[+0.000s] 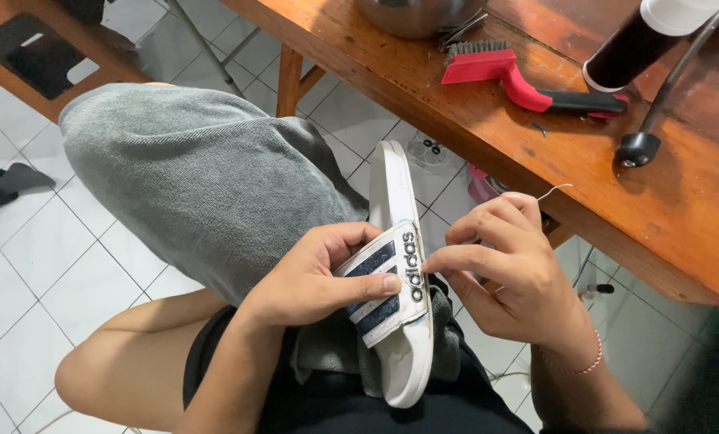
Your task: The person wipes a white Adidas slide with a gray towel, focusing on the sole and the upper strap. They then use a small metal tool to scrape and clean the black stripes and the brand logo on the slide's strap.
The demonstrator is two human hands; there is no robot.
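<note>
Mid-stitch on white slide sandal (398, 354): left hand (319, 277) clamps strap; right hand (504, 265) pinches thread (554, 190) at strap edge. Seam progress unclear.

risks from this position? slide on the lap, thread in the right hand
1. The right hand pinches at the strap edge right beside the left hand's thumb; a needle, if there is one, could prick it.
2. The slide rests tilted on the grey towel and could slip.
3. The loose thread could snag.
</note>
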